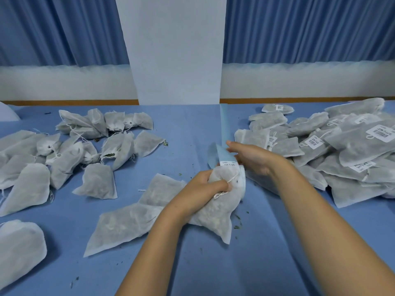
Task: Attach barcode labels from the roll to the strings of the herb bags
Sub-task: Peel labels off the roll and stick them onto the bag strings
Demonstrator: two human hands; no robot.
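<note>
White herb bag [218, 210] (string [232, 178] at neck) in L hand [205, 186] grip; blue label strip [224, 154] in R hand [254, 160] pinch

My table [192, 129] is covered by a blue cloth [275, 255]. A blue strip [224, 124] of label backing runs across it from the far edge toward me. Left of the strip lies a loose spread of plain bags [64, 150], with 2 flat bags [132, 223] closest to the strip's near end. Right of the strip, labelled bags [342, 146] are heaped over one another. Green crumbs [236, 221] dot the cloth by the strip's near end.
</note>
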